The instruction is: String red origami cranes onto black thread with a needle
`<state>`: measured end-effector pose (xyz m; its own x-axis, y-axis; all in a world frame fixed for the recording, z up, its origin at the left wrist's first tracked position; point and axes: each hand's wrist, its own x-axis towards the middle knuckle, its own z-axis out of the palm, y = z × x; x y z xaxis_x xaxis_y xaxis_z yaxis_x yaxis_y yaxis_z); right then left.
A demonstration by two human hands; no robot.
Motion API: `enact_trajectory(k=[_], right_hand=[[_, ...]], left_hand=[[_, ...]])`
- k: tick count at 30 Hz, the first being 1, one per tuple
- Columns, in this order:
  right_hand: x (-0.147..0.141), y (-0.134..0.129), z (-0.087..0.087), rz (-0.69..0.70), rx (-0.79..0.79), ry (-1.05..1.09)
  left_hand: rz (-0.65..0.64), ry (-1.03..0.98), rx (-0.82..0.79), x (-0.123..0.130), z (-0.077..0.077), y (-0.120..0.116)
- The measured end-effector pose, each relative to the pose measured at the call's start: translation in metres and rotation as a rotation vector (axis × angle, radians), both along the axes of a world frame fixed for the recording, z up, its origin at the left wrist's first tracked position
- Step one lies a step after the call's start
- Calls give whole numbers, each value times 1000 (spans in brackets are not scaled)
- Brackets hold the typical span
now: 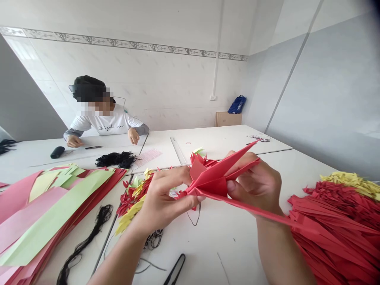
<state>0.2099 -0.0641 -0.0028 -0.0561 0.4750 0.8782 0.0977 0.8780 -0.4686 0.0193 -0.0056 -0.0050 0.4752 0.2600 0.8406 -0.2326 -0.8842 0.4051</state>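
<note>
Around the spiky folded red paper [212,176], pinching with left hand [166,194] and right hand [257,184], above the white table [213,245].

No text could be read with certainty. Dark cursive lettering [111,127] ran across the chest of a seated person's white shirt [102,118], and pale lettering [242,99] on a blue bag [236,105] was too small to make out.
</note>
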Motion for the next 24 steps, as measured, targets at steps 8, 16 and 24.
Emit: enact_trajectory(k=[8,16,24], right_hand=[[0,-1,3,113,-38,-2],[1,4,-2,201,-74,30],[4,6,-3,184,-41,18]], left_hand=[[144,-113,297,3,2,-3],[112,-109,277,3,7,-7],[151,-90,311,-1,8,-7]])
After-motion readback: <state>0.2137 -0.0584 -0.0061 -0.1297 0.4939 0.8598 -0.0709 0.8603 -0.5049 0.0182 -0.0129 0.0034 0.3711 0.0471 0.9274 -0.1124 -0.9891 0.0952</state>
